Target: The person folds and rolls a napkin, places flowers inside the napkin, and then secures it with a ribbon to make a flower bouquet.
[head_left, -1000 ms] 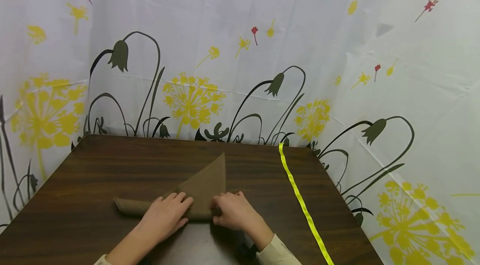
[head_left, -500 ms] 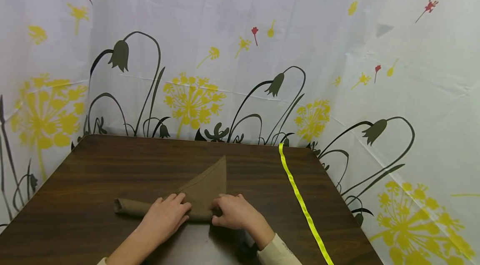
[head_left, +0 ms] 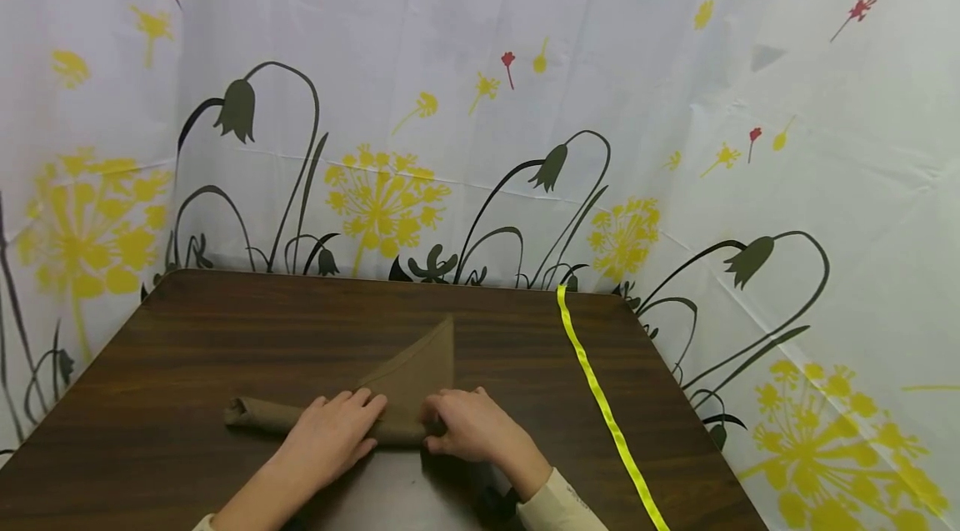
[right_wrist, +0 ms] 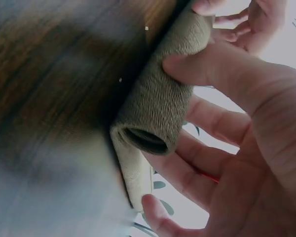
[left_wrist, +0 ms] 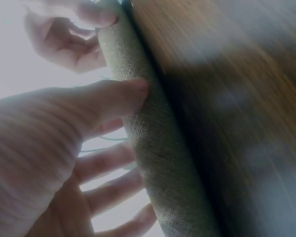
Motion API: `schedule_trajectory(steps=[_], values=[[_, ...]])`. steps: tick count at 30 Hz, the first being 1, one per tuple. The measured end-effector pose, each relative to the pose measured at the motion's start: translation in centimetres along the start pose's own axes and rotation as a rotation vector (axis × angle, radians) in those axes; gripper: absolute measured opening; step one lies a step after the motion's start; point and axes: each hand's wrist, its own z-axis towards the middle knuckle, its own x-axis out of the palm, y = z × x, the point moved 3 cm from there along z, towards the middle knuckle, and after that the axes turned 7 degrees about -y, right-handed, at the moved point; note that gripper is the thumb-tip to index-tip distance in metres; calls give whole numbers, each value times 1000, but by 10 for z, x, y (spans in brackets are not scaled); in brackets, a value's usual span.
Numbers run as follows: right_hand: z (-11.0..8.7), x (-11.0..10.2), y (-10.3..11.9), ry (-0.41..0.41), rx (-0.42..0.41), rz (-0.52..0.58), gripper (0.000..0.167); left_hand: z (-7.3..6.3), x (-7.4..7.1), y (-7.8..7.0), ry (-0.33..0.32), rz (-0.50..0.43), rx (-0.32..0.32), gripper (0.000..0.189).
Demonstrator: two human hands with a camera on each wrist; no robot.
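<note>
A brown cloth (head_left: 412,377) lies near the middle of the table, its near side rolled into a tube and a flat triangular corner pointing away from me. My left hand (head_left: 333,435) grips the middle of the roll, thumb on the near side and fingers over the top. Close to the roll's right end, my right hand (head_left: 476,431) holds it between thumb and fingers. In the left wrist view the left thumb presses on the rolled cloth (left_wrist: 160,148). The hollow end of the roll (right_wrist: 153,106) shows in the right wrist view, with flat cloth beyond it.
A yellow ribbon-like strip (head_left: 600,398) runs lengthwise along the right side of the dark wooden table (head_left: 247,323). Behind and to the right hangs a white curtain (head_left: 465,6) with printed flowers. Something dark (head_left: 497,504) sits by the right wrist.
The triangular corner's tip has drawn slightly toward me, and the roll's left end now shows a rounder, curled opening. Both hands stay in nearly the same place on the cloth.
</note>
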Motion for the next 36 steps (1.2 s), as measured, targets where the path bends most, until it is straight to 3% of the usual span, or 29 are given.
schedule_trajectory(steps=[9, 19, 27, 36], values=[[0, -4, 1, 44, -19, 7, 25, 4, -2, 0, -12, 93, -6, 34], [-3, 2, 2, -22, -47, -45, 33, 3, 3, 4, -31, 55, -38, 22], [-4, -1, 1, 32, -46, -33, 35, 4, -2, 1, 54, -53, -60, 30], [-8, -4, 1, 31, -46, -19, 33, 3, -1, -4, 17, 11, -34, 29]])
